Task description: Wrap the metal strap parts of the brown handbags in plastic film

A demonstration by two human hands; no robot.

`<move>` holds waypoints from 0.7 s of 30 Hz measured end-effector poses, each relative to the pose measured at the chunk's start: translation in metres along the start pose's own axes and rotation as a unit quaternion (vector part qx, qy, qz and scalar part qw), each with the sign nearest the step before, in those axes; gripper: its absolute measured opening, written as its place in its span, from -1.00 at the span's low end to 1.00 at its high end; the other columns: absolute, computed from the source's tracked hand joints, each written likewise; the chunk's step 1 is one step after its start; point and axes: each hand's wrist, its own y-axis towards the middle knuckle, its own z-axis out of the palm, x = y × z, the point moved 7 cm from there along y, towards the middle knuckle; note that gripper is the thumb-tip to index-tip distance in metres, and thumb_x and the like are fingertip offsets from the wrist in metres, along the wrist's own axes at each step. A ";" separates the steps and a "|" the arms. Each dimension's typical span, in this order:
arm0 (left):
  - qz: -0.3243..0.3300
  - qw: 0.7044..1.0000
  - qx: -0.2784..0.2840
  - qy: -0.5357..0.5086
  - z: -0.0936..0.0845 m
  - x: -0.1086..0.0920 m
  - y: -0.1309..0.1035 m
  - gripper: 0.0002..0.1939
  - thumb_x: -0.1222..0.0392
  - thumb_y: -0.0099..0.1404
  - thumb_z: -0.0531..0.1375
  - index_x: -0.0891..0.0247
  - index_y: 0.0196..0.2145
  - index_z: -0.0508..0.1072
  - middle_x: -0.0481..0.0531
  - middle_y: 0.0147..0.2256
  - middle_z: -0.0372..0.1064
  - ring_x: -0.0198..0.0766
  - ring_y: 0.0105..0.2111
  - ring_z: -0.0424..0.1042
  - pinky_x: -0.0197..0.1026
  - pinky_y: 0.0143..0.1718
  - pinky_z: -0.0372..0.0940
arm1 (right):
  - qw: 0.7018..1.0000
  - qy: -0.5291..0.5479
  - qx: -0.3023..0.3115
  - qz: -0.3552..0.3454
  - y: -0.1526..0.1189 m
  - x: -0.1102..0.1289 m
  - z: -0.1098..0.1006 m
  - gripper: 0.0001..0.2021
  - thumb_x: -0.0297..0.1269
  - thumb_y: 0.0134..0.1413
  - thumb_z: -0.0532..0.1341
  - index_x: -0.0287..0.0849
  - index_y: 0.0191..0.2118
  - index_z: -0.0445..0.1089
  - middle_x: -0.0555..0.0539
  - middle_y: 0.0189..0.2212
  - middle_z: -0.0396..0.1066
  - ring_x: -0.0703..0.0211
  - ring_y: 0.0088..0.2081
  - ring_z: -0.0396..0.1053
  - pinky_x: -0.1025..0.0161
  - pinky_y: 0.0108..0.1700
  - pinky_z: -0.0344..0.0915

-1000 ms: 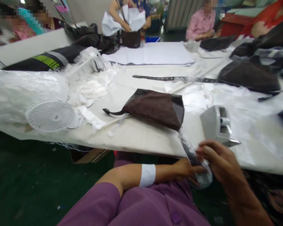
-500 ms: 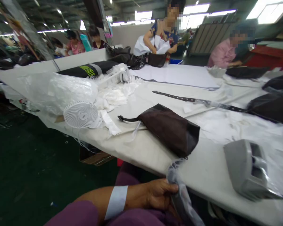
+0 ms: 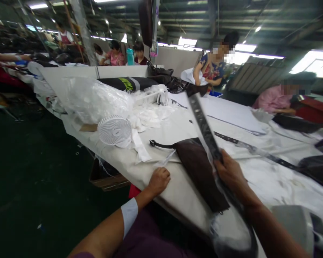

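Observation:
My right hand (image 3: pixel 230 172) is closed round a dark strap with metal eyelets (image 3: pixel 201 125), wrapped in clear plastic. The strap's upper end points up and to the left, blurred, and the rest curves down past my wrist. Beneath it a dark brown bag piece (image 3: pixel 195 168) lies on the white-covered table, with a short buckled strap at its left corner. My left hand (image 3: pixel 159 181) rests at the table's near edge, left of the brown piece, its fingers curled; nothing shows in it.
A white fan (image 3: pixel 114 131) and crumpled clear plastic (image 3: pixel 97 100) sit at the left. A grey tape dispenser (image 3: pixel 293 222) is at the lower right. Another eyeleted strap (image 3: pixel 258 153) lies behind. A person in a flowered top (image 3: pixel 211 68) stands across the table; a pink-sleeved person (image 3: pixel 271 96) is at the right.
My right hand has come into view with the plastic-wrapped strap raised over the table. My left hand has let go of the wrapped item and moved up to the table edge. The view has shifted.

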 end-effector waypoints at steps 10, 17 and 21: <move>0.081 0.994 -0.053 0.054 0.011 0.013 0.001 -0.88 0.35 0.25 0.06 0.24 -0.38 0.38 0.04 -0.37 0.37 -0.17 -0.29 0.33 -0.06 -0.14 0.25 | 0.967 -0.240 -0.042 -0.067 -0.001 0.010 0.068 -0.01 0.12 -0.13 0.23 -0.22 0.34 -0.17 -0.37 0.31 -0.16 -0.41 0.28 -0.25 -0.43 0.14 -0.36; 0.229 0.960 -0.144 0.066 0.013 0.018 0.002 -0.89 0.22 0.30 0.07 0.21 -0.28 0.40 0.00 -0.34 0.42 -0.21 -0.32 0.38 -0.15 -0.24 0.30 | 0.974 -0.212 0.080 -0.001 -0.034 -0.028 0.123 0.30 0.23 -0.47 0.35 -0.27 0.35 -0.29 -0.51 0.32 -0.42 -0.48 0.30 -0.46 -0.51 0.09 -0.56; 0.292 0.938 -0.167 0.080 0.010 0.017 0.002 -0.85 0.15 0.33 0.05 0.20 -0.28 0.40 -0.01 -0.37 0.44 -0.23 -0.36 0.40 -0.19 -0.28 0.33 | 0.971 -0.221 0.080 0.048 -0.020 -0.050 0.110 -0.18 -0.18 0.02 0.21 -0.16 0.34 -0.18 -0.50 0.29 -0.19 -0.44 0.27 -0.16 -0.48 0.08 -0.14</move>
